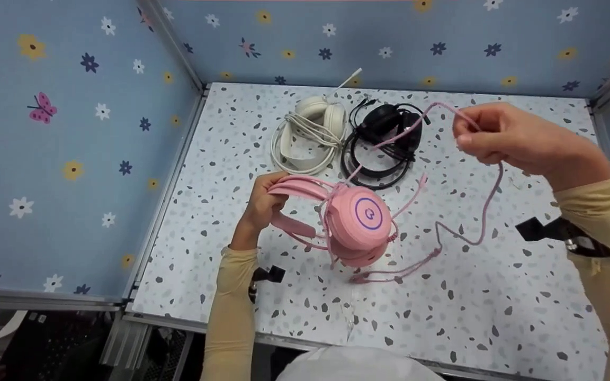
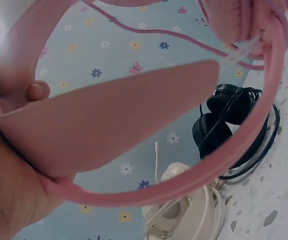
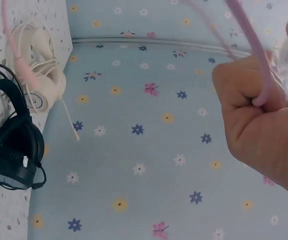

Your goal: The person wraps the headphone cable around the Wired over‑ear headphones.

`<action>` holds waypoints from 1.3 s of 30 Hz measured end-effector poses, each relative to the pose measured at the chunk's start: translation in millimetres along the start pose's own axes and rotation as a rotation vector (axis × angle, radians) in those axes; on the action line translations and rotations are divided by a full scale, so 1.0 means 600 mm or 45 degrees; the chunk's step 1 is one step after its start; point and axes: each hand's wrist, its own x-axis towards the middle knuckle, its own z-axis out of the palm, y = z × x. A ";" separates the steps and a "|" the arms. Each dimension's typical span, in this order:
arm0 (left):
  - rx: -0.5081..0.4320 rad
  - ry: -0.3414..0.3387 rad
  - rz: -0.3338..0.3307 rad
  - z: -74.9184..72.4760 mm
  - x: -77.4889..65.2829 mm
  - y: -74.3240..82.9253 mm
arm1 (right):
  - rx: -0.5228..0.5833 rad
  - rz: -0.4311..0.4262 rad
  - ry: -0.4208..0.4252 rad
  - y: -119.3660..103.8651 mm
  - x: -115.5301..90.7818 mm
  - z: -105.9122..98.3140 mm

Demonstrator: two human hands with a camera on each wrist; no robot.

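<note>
A pink headset with a ring-marked earcup is held up over the table by my left hand, whose fingers grip the headband. In the left wrist view the thumb and fingers wrap round the wide inner strap and outer hoop. My right hand is raised at the right and pinches the headset's pink cable between thumb and curled fingers. From there one stretch runs left toward the headset; another hangs down and bends back to the lower left. A short pink microphone boom sticks out beside the earcup.
Behind the pink headset lie a white headset with its cable bundled round it and a black headset with coiled cable. The speckled table is bordered at the back and left by blue flowered panels.
</note>
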 end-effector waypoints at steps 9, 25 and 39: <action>-0.268 -0.273 0.032 0.015 0.008 0.016 | -0.259 -0.040 0.672 0.060 0.009 -0.114; -0.645 0.507 0.036 0.042 0.039 -0.029 | -1.031 0.553 0.558 0.324 -0.030 -0.119; -0.183 0.984 -0.240 0.063 0.109 -0.053 | -1.969 0.228 0.254 0.301 -0.049 0.057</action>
